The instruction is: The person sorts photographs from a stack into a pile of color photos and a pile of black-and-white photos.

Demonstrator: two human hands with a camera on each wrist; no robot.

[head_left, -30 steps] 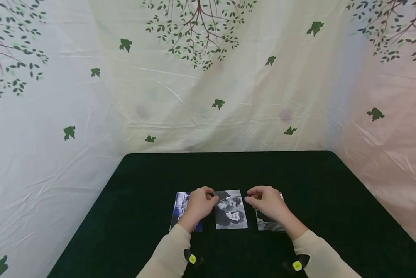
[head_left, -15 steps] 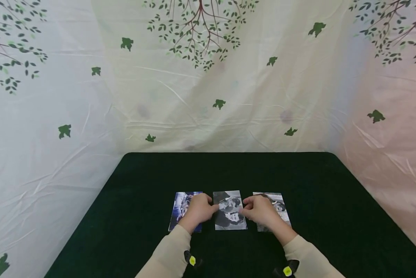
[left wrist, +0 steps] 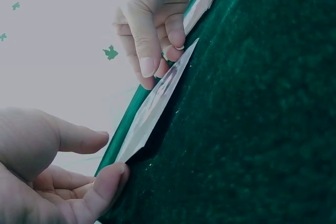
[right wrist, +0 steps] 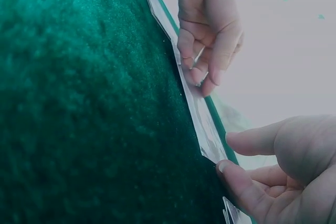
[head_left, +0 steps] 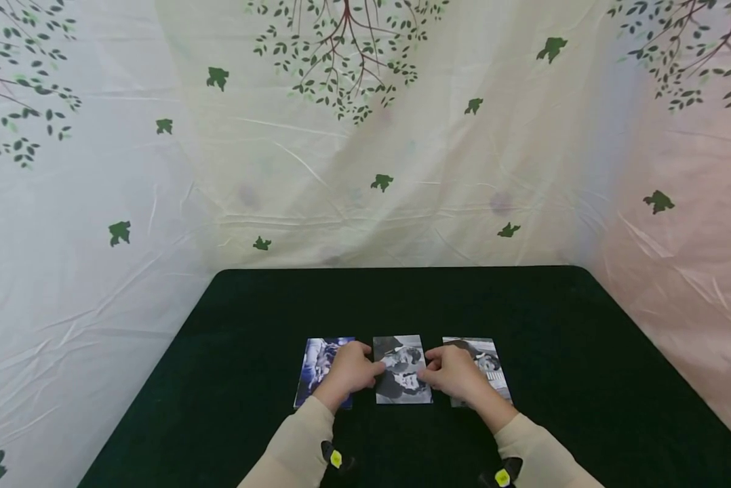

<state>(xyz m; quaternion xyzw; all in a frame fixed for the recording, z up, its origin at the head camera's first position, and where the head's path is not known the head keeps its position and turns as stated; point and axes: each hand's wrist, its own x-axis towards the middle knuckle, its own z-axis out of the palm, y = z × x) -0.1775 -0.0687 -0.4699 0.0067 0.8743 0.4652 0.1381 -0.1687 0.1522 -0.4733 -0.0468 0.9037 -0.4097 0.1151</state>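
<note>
Left hand (head_left: 350, 369) and right hand (head_left: 453, 371) pinch opposite edges of the middle photograph (head_left: 402, 379) on the green bench (head_left: 402, 298).

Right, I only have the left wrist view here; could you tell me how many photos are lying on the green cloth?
Observer: Three, in a row on the table: a bluish left photo, a black-and-white middle photo and a black-and-white right photo.
Operator: Thank you. Which one are the hands at?
Observer: The middle photo. The left hand holds its left edge and the right hand holds its right edge.
Operator: And are the other two covered at all?
Observer: Partly. The left hand lies over the left photo's right side, and the right hand and wrist lie over the right photo's left side.
</note>
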